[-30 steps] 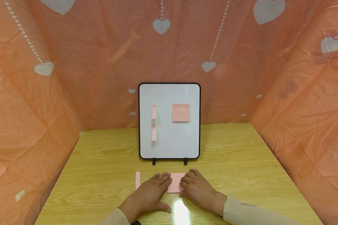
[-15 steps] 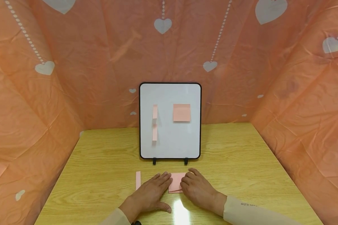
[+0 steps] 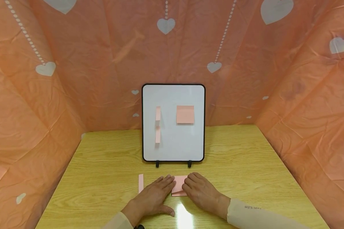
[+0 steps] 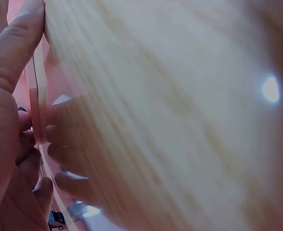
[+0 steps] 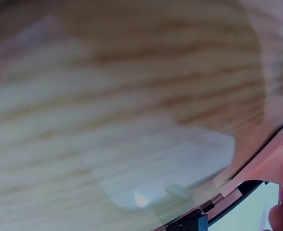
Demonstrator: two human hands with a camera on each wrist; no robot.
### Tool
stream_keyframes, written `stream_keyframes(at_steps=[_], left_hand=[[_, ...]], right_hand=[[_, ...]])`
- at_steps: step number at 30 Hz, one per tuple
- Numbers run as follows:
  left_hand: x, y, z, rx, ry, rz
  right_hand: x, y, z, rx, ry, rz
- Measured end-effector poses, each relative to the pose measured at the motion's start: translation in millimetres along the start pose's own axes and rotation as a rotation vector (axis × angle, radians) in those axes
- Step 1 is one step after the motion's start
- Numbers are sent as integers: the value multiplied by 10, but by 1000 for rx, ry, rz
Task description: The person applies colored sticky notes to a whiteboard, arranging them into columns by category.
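Note:
A pad of pink sticky notes (image 3: 178, 184) lies on the table between my two hands. With its fingers straight, my left hand (image 3: 153, 195) rests on the pad's left edge, thumb spread toward me. My right hand (image 3: 202, 192) pinches the top sticky note at its right side, fingers curled. The near edge of that sheet is bent up off the pad, and the right wrist view shows the raised sheet (image 5: 271, 166) beside the fingertips. The hand hides the pad's right end. Left of my left hand lies a narrow pink paper strip (image 3: 140, 183), its near end covered.
A white board (image 3: 172, 149) with a black frame stands upright on small black feet behind the hands. It carries a square pink note (image 3: 185, 114) and two narrow strips, an upper strip (image 3: 158, 114) and a lower strip (image 3: 158, 135). Orange heart-print cloth (image 3: 111, 95) surrounds the wooden table (image 3: 232, 149).
The top sheet lay flat on the pad a second ago; its near edge now curls upward. My right fingers have drawn slightly in and up with it. My left hand stays put.

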State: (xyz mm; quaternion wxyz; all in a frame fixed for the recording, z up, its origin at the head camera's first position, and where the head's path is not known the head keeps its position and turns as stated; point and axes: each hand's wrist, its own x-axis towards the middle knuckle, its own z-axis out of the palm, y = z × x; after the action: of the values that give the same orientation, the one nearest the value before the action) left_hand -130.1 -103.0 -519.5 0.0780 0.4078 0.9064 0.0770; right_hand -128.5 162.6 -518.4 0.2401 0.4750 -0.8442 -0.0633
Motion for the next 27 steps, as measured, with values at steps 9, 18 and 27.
stream_keyframes(at_steps=[9,18,27], left_hand=[[3,-11,22,-9,-1,-13],[-5,-10,27,10,6,2],[-122,-24,8,57,86,51]], right_hand=[[15,8,5,-37,-20,2],[16,10,18,-29,-11,5],[15,12,17,6,35,25]])
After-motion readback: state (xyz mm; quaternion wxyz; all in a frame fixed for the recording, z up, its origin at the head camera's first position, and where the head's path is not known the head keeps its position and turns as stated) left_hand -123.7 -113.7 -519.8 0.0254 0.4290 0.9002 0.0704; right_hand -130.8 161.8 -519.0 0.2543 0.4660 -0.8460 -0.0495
